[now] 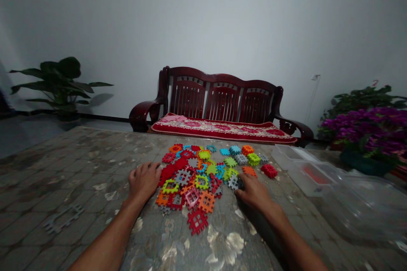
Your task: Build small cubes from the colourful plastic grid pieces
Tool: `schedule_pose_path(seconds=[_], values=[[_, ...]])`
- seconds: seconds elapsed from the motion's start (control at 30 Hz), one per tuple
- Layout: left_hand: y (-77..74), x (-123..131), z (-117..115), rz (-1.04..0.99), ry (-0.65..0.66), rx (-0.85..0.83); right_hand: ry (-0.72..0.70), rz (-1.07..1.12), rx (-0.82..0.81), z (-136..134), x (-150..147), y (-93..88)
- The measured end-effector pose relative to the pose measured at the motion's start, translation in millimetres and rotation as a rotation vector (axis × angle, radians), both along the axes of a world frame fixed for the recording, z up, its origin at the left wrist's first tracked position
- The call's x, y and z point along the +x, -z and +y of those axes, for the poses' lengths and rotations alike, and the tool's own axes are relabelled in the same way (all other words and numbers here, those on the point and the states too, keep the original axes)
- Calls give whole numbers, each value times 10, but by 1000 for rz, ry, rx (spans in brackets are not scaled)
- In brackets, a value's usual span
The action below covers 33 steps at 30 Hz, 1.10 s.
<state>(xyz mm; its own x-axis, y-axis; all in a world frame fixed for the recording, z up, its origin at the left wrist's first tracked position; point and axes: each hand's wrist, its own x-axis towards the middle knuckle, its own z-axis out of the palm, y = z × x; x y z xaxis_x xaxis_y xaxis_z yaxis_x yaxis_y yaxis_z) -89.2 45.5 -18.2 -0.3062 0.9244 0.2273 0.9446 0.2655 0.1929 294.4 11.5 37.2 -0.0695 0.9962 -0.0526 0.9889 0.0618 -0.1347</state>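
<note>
A loose pile of notched plastic pieces in red, orange, green, blue and grey lies mid-table, with a red square piece nearest me. My left hand rests on the table at the pile's left edge, its fingertips beside a long red piece. To the right, my right hand has its thumb and fingers apart around a small dark gap, next to a grey piece. Beyond that hand are small groups of pieces, among them a grey one and a red one.
Clear plastic containers stand on the right of the patterned table, one with something red inside. A grey frame-shaped piece lies at the left. Purple flowers are at the far right, and a wooden bench stands behind.
</note>
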Motion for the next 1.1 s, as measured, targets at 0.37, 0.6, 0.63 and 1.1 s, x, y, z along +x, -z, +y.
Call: schedule_pose_path(seconds=[0.37, 0.6, 0.63, 1.1], values=[[3, -2, 1, -8, -7, -15, 1, 8, 91, -25, -74, 119], [-6, 3, 3, -28, 0, -10, 32, 91, 234, 61, -7, 169], [-4, 4, 3, -30, -1, -11, 39, 119, 261, 92, -2, 179], [9, 4, 8, -25, -11, 2, 5, 296, 217, 258, 83, 294]])
